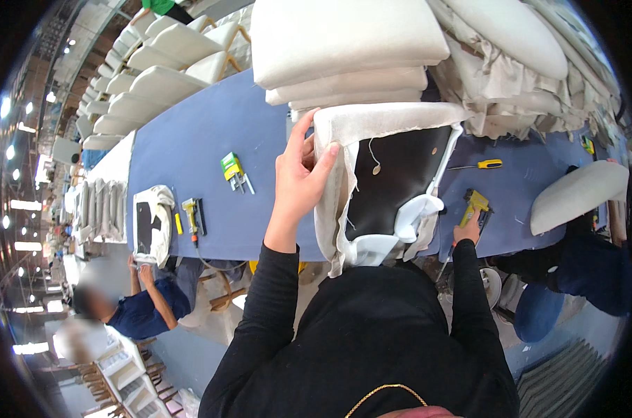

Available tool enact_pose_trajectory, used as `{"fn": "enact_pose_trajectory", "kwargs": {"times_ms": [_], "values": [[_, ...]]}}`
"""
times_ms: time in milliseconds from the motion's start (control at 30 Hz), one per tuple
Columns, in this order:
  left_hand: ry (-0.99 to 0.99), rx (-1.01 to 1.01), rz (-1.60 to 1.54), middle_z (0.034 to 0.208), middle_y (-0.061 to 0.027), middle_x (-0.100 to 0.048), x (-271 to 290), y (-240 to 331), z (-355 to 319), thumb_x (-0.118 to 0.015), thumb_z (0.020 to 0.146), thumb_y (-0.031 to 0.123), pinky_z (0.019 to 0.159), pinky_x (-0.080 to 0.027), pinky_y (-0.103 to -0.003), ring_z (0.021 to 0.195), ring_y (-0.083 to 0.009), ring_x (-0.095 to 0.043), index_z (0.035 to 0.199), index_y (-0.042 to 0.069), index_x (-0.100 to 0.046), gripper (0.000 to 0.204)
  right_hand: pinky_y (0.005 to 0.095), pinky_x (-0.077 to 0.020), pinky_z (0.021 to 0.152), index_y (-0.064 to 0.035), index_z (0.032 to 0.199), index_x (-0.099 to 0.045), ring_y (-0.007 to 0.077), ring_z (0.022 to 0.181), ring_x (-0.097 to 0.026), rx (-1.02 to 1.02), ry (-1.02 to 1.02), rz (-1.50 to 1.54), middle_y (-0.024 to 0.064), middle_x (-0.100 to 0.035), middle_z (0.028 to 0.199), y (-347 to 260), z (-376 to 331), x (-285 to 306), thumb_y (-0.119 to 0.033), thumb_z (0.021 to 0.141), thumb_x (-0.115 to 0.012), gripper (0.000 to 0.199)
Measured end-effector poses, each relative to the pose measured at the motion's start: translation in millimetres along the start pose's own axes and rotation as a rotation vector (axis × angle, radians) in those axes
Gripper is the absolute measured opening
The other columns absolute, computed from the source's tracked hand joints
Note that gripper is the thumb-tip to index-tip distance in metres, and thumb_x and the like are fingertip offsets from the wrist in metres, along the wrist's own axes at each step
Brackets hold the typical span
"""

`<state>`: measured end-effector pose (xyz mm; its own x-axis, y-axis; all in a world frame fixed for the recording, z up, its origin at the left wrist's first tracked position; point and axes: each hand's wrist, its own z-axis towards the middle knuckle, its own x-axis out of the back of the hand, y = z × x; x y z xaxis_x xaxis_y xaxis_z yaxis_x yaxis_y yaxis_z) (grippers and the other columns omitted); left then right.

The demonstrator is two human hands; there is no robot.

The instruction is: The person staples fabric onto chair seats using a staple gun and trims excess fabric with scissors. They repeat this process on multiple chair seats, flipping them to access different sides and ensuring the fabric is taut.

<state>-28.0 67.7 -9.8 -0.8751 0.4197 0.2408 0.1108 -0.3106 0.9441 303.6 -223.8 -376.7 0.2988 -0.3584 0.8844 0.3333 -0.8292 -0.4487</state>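
Observation:
A chair seat pad (pixel 392 115) in off-white fabric stands in front of me at the table's near edge. Its dark underside (pixel 392 177) faces up toward me, with loose fabric edges and white padding folded around the rim. At its upper left corner my left hand (pixel 298 177) is closed on the pad, thumb on the near side and fingers behind. My right hand (pixel 468 228) is wrapped round a yellow staple gun (pixel 477 202), just right of the pad and apart from it.
White padded seats (pixel 344 42) are stacked behind the pad. A yellow screwdriver (pixel 489 164) lies to the right, near piled fabric covers (pixel 497 90). Leftward on the blue table (pixel 190 139) are a green staple box (pixel 231 166) and another staple gun (pixel 192 217). People work on both sides.

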Motion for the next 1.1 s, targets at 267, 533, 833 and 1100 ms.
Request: {"fn": "enact_pose_trajectory", "kwargs": {"times_ms": [267, 533, 833, 1100], "values": [[-0.057, -0.016, 0.091, 0.125, -0.0150, -0.079, -23, 29, 10, -0.075, 0.102, 0.010, 0.090, -0.059, -0.029, 0.104, -0.0105, -0.073, 0.159, 0.002, -0.050, 0.063, 0.0292, -0.0454, 0.054, -0.0155, 0.115, -0.048, 0.0140, 0.057, -0.052, -0.454, -0.582, 1.612, 0.0004, -0.051, 0.073, -139, -42, 164, -0.027, 0.105, -0.066, 0.023], [-0.110, -0.114, 0.064, 0.123, -0.0211, -0.079, -39, 31, 14, -0.079, 0.095, 0.019, 0.090, -0.058, -0.033, 0.103, -0.0231, -0.080, 0.155, 0.000, -0.054, 0.068, 0.0301, -0.0428, 0.055, 0.0073, 0.137, -0.057, 0.0134, 0.053, -0.049, 0.203, -0.563, 1.534, 0.0021, -0.048, 0.062, -301, -179, 258, -0.030, 0.114, -0.053, 0.044], [-0.124, -0.158, 0.129, 0.121, -0.0218, -0.079, -38, 40, 7, -0.077, 0.093, 0.015, 0.088, -0.059, -0.033, 0.103, -0.0246, -0.081, 0.155, 0.002, -0.054, 0.068, 0.0274, -0.0416, 0.056, 0.0030, 0.135, -0.061, 0.0087, 0.057, -0.046, 0.148, -0.638, 1.539, -0.0016, -0.048, 0.067, -320, -197, 249, -0.024, 0.116, -0.056, 0.034], [-0.178, -0.021, -0.061, 0.119, -0.0154, -0.082, -39, 38, 6, -0.082, 0.092, 0.014, 0.086, -0.059, -0.030, 0.100, -0.0138, -0.078, 0.152, 0.001, -0.056, 0.066, 0.0286, -0.0415, 0.055, 0.0016, 0.135, -0.061, 0.0091, 0.055, -0.046, 0.055, -0.683, 1.509, -0.0024, -0.046, 0.065, -314, -197, 252, -0.027, 0.115, -0.057, 0.036]]}}
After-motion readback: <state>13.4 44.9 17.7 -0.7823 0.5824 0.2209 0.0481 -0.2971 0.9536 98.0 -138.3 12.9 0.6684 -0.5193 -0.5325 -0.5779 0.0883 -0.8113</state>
